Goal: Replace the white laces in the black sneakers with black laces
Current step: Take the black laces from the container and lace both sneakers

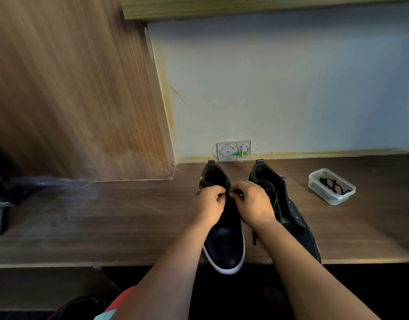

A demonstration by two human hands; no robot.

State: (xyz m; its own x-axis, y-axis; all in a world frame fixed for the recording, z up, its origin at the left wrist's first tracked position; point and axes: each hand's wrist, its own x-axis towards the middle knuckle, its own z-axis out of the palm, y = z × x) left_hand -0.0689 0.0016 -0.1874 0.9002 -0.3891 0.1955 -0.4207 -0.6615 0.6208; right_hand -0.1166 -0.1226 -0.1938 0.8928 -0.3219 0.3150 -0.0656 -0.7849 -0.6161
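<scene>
- Head view: the worktop (129, 222) is a dark wood-grain slab running under a pale wall, with a brown side panel (72, 88) at the left; both sneakers sit on it heels to the wall, toes toward the person.
- The left sneaker (224, 250) has a white sole rim, and its toe hangs slightly past the worktop edge. It would be steadier slid back before any hard pull on the lace.
- The right sneaker (291, 209) lies just beside it, its eyelets showing bare, so by my reading it has no lace yet and waits its turn.
- A clear tub (332, 186) stands well to the right and holds a coiled spare lace (332, 184), presumably for that second shoe.
- The left hand (209, 205) and right hand (250, 203) meet over the upper eyelets of the left sneaker, fingers curled, each pinching a bit of black lace (231, 192) between thumb and fingertip.
- One loose lace tail (254, 236) trails down between the shoes onto the worktop.
- No white lace is visible anywhere; I judge the lacing of this shoe to be near its top rows.
- To do this step well: draw both ends evenly so they come out the same length, keep the lace flat and untwisted as it passes each eyelet, and feed the tip from the same side on each row.
- Whether the lace is being threaded or tied cannot be told; the fingers hide it.
</scene>
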